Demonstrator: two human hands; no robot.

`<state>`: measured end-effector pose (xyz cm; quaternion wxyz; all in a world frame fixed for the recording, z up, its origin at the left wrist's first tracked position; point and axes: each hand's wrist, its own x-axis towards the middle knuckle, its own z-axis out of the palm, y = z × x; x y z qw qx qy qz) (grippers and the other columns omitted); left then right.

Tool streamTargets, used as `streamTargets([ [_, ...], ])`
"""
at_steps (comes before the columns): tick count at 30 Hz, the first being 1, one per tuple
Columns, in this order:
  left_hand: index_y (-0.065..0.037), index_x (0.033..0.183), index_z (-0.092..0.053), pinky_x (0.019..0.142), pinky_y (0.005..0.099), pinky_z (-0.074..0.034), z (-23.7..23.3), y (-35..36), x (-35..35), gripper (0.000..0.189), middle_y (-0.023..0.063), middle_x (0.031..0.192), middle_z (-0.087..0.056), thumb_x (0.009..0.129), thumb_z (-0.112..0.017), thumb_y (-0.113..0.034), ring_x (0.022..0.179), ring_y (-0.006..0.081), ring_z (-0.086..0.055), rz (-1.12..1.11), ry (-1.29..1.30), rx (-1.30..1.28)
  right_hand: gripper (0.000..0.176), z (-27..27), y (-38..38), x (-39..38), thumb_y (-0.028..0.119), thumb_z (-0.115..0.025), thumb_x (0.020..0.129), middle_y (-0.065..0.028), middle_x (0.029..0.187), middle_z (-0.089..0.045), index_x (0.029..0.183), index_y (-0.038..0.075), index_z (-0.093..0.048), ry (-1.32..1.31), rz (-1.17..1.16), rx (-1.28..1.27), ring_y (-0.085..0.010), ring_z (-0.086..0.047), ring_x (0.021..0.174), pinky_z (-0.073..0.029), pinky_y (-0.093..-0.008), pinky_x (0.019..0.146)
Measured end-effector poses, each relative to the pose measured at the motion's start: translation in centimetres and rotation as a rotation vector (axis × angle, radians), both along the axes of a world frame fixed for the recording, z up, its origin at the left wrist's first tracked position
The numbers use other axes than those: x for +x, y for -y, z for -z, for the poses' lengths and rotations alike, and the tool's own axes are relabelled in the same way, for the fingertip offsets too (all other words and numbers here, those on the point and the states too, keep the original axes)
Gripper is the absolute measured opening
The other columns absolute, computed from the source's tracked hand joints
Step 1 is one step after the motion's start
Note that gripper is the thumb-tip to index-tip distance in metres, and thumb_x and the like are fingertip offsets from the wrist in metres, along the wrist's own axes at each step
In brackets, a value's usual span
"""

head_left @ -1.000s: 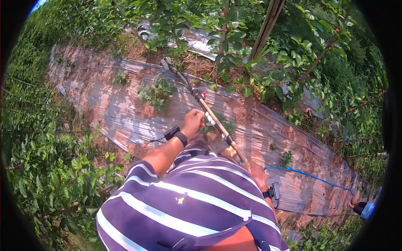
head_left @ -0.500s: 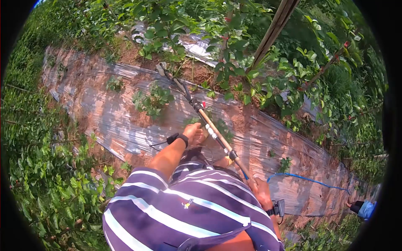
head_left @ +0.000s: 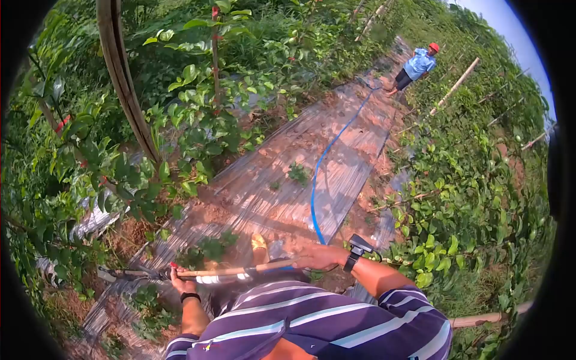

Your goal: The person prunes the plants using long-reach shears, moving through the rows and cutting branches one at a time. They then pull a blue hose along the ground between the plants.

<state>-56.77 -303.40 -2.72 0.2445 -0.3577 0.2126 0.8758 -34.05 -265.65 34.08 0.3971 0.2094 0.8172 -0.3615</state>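
Low in the frame, the left hand point(head_left: 179, 278) is clenched round the spray wand point(head_left: 234, 271) towards its nozzle end. The wand lies level across the lower middle. The right hand point(head_left: 321, 257) grasps its rear, where the blue hose point(head_left: 324, 162) seems to join. It looks light and stiff, though the hose probably drags, so a spread two-handed grip suits it.

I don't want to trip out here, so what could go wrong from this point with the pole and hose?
1. The blue hose runs along the plastic sheeting up to the foot; a step could snag it.
2. The pole, gripped by the left hand and right hand, ends low among leafy plants; a swing might hit them.
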Motion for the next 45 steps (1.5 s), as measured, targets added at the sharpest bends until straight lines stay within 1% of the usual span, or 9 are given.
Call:
streamTargets([
  [8,-0.013,0.072,-0.049,0.069,0.0368,-0.050,2.8,0.2,0.4,0.023,0.0006,0.063,-0.053,0.093,-0.051,-0.023,0.063,0.0207,-0.054,0.286,0.241,-0.200,0.038,11.6,-1.4,8.7,0.034,-0.044,0.101,-0.0137,0.078,-0.061,0.088,0.005,-0.063,-0.524,-0.052,-0.139,-0.0271,-0.055,0.069,-0.044,-0.0408,0.067],
  [12,-0.009,0.080,-0.045,0.069,0.0415,-0.049,5.1,0.5,0.1,0.007,0.0063,0.068,-0.047,0.084,-0.051,-0.011,0.066,0.0240,-0.052,0.279,0.435,-0.320,0.019,8.1,-1.3,8.5,0.026,-0.051,0.095,-0.0083,0.085,-0.063,0.103,0.010,-0.057,-0.352,-0.222,-0.050,-0.0242,-0.059,0.064,-0.047,-0.0364,0.064],
  [15,-0.007,0.079,-0.042,0.067,0.0435,-0.049,7.5,0.5,0.5,0.009,0.0094,0.071,-0.043,0.075,-0.049,-0.003,0.065,0.0266,-0.050,0.467,0.434,-0.485,0.019,8.2,-1.6,9.6,0.019,-0.053,0.090,-0.0069,0.083,-0.063,0.109,0.013,-0.055,-0.133,0.031,-0.219,-0.0246,-0.059,0.065,-0.047,-0.0365,0.062],
  [23,-0.006,0.082,-0.046,0.052,0.0419,-0.047,5.5,-1.5,1.7,0.006,0.0104,0.070,-0.047,0.079,-0.041,-0.006,0.058,0.0272,-0.051,0.506,0.430,-0.697,0.061,12.0,-3.1,12.5,0.057,-0.038,0.097,0.0005,0.051,-0.045,0.065,0.008,-0.056,0.109,0.500,-0.394,-0.0091,-0.041,0.042,-0.032,-0.0278,0.039],
  [27,-0.006,0.087,-0.047,0.045,0.0372,-0.044,4.8,-1.8,2.1,0.007,0.0098,0.069,-0.047,0.082,-0.042,-0.009,0.052,0.0234,-0.049,0.432,0.439,-0.755,0.062,12.9,-4.5,12.1,0.059,-0.037,0.096,-0.0003,0.051,-0.047,0.066,0.008,-0.056,0.153,0.378,-0.346,-0.0110,-0.042,0.042,-0.032,-0.0276,0.040],
  [31,-0.006,0.088,-0.049,0.064,0.0405,-0.052,8.7,1.3,1.9,0.012,0.0100,0.078,-0.053,0.083,-0.051,-0.017,0.067,0.0243,-0.055,0.531,0.311,-0.710,0.063,13.6,-5.3,11.0,0.057,-0.034,0.097,-0.0017,0.054,-0.051,0.071,0.006,-0.059,0.116,0.219,-0.263,-0.0136,-0.047,0.048,-0.039,-0.0318,0.047],
  [34,-0.011,0.093,-0.052,0.075,0.0355,-0.052,6.7,1.4,2.9,0.017,0.0051,0.071,-0.051,0.087,-0.059,-0.025,0.068,0.0209,-0.054,0.190,0.279,-0.499,0.063,15.1,-5.3,10.8,0.057,-0.036,0.097,-0.0051,0.059,-0.057,0.073,0.005,-0.062,-0.024,0.106,-0.241,-0.0181,-0.055,0.056,-0.045,-0.0353,0.056],
  [40,-0.017,0.074,-0.047,0.055,0.0285,-0.043,0.1,-0.5,3.2,0.024,-0.0039,0.059,-0.048,0.090,-0.060,-0.029,0.054,0.0108,-0.048,0.084,0.196,-0.303,0.059,6.9,-3.8,6.5,0.057,-0.044,0.095,-0.0153,0.082,-0.068,0.088,0.004,-0.069,-0.046,-0.035,-0.134,-0.0267,-0.065,0.083,-0.049,-0.0389,0.076],
  [45,-0.015,0.071,-0.049,0.055,0.0310,-0.044,-4.0,-0.4,1.7,0.025,-0.0027,0.056,-0.047,0.087,-0.062,-0.028,0.053,0.0140,-0.049,-0.074,0.213,-0.184,0.038,3.4,0.5,2.4,0.040,-0.066,0.087,-0.0207,0.072,-0.062,0.083,0.002,-0.066,-0.223,-0.051,0.122,-0.0380,-0.063,0.068,-0.045,-0.0438,0.058],
])
